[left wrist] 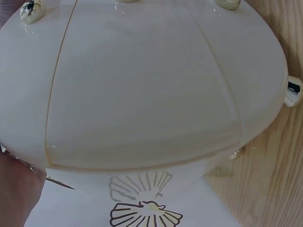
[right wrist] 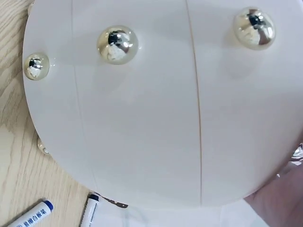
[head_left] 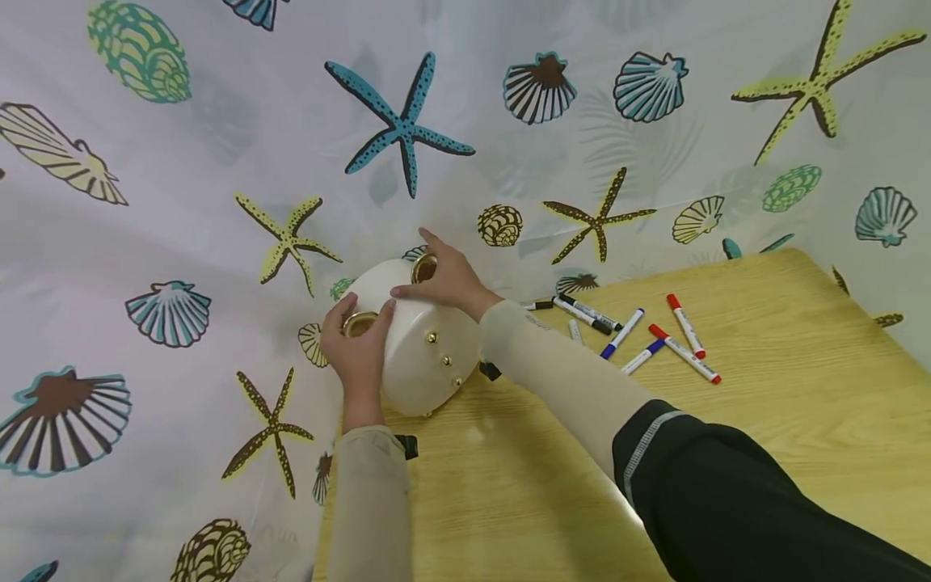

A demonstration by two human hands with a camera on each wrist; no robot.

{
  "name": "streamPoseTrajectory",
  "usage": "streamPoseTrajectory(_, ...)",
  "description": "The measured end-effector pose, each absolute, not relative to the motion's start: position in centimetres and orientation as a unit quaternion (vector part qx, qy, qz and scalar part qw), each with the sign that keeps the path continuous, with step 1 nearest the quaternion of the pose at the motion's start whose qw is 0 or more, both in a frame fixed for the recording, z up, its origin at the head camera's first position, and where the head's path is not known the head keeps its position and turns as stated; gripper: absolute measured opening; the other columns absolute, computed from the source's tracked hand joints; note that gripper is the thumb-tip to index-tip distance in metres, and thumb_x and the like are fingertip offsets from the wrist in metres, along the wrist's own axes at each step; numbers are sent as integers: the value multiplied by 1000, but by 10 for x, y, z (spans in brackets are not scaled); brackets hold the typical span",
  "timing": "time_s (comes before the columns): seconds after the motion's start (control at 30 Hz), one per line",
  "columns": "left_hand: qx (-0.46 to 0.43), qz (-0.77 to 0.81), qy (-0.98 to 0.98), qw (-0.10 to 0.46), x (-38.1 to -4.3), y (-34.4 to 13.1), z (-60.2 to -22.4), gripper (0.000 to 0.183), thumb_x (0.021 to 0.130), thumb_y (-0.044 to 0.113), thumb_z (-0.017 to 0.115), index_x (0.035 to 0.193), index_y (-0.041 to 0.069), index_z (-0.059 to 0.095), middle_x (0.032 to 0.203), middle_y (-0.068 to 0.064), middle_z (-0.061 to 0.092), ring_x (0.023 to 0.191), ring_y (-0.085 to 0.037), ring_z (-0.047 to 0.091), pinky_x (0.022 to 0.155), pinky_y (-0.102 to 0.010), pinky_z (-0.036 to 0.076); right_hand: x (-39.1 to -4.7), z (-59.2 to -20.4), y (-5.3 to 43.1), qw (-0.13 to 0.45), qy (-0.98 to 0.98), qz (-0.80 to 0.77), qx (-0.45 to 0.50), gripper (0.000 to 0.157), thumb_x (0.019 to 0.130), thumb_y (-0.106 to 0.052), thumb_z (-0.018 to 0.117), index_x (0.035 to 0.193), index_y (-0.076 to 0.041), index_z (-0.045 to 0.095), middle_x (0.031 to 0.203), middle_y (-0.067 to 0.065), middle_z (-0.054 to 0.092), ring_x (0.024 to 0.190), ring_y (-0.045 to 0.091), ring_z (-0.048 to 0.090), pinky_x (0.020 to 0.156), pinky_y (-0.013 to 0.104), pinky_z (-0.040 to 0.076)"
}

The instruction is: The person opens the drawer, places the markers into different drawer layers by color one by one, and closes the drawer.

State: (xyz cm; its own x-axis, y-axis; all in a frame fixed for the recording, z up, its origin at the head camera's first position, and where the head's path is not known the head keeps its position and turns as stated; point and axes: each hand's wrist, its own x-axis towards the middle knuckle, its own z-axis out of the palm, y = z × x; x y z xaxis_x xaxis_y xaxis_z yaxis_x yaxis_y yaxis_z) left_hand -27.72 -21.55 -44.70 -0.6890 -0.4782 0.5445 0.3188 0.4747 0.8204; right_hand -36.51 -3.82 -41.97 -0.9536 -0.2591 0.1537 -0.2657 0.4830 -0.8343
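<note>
A glossy white rounded container [head_left: 414, 364] with gold ball studs [head_left: 432, 338] stands at the table's far left corner, against the printed cloth. My left hand [head_left: 360, 347] grips its left side, thumb and fingers around a gold ring [head_left: 354, 330]. On the far side, my right hand [head_left: 452, 279] holds it by a second gold ring [head_left: 416, 271], with the index finger pointing up and the thumb over the top. Thin gold-brown lines cross the container's white surface [left wrist: 142, 94] in the left wrist view. Large studs [right wrist: 117, 45] fill the upper right wrist view.
Right of the container, several whiteboard markers lie scattered on the wooden table [head_left: 771, 347]: red ones [head_left: 685, 326], blue ones [head_left: 622, 333] and black ones [head_left: 582, 314]. Cloth [head_left: 240, 121] printed with shells and starfish hangs behind and along the left table edge.
</note>
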Motion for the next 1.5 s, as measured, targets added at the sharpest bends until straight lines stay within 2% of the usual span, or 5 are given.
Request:
streamPoseTrajectory(0.3,67,-574,-764,287,-283,-226,-450,55,65,46,90,111,19,76,140,8,59,139,-5,44,125,-32,20,-376,-427,-34,-102,-801,562,177,114,68,-58,83,157,-37,15,163,-3,23,146,22,32,113,42,42)
streamPoseTrajectory(0.5,78,-595,-774,203,-281,-227,-446,46,75,41,85,113,17,74,137,12,60,150,-6,23,127,-33,-2,-380,-427,-31,-139,-759,608,186,67,71,-38,88,129,-20,61,132,-3,57,116,15,57,99,32,52)
streamPoseTrajectory(0.67,108,-615,-770,130,-274,-220,-432,51,80,41,81,124,19,67,133,18,62,154,-8,2,125,-39,-13,-379,-426,-26,-146,-757,615,166,52,68,-34,90,112,-20,68,116,-5,65,110,12,60,97,30,52)
streamPoseTrajectory(1.13,92,-636,-756,122,-266,-220,-423,49,81,36,81,121,12,69,134,11,63,151,-1,13,127,-35,-6,-371,-423,-18,-184,-768,592,158,53,71,-41,87,119,-31,66,137,-13,59,126,10,54,108,32,47)
streamPoseTrajectory(1.5,78,-654,-744,112,-261,-215,-423,50,79,32,83,120,7,69,134,8,64,149,0,21,125,-30,20,-361,-429,-9,-185,-744,620,166,64,72,-37,87,129,-26,62,148,-16,50,135,8,48,115,30,39)
